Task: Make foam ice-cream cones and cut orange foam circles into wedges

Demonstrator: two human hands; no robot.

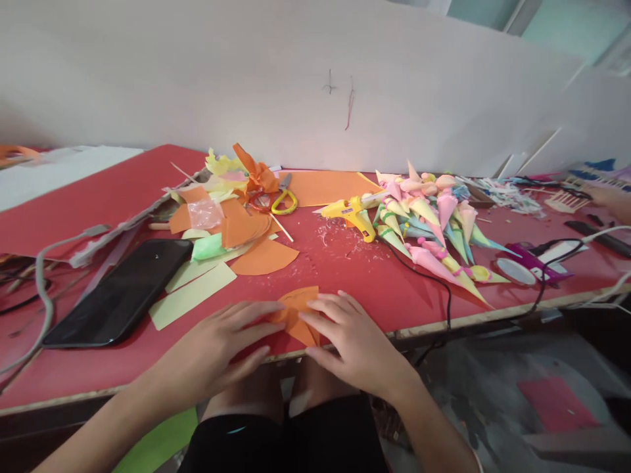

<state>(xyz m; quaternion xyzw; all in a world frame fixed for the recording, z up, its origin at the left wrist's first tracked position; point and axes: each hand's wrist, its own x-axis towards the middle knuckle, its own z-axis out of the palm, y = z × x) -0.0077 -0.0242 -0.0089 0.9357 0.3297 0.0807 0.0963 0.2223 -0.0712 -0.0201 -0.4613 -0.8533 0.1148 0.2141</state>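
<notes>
A curved piece of orange paper (300,314), folded or overlapping itself, lies at the front edge of the red table between my hands. My left hand (224,335) grips its left side, with the fingertips pressed on the paper. From the right, my right hand (352,338) holds it with several fingers over the top and the thumb lower, near the table edge. Just beyond sits a fan-shaped orange sheet (266,256), beside a stack of similar orange pieces (244,223). The undersides of my fingers are hidden.
A black phone (123,289) lies left of pale yellow paper strips (194,295). Scissors (284,197) and a yellow glue gun (352,215) are further back. Right of these is a pile of pastel paper cones (426,213), with a black cord (446,289) hanging over the edge. Another person's hand (611,200) shows far right.
</notes>
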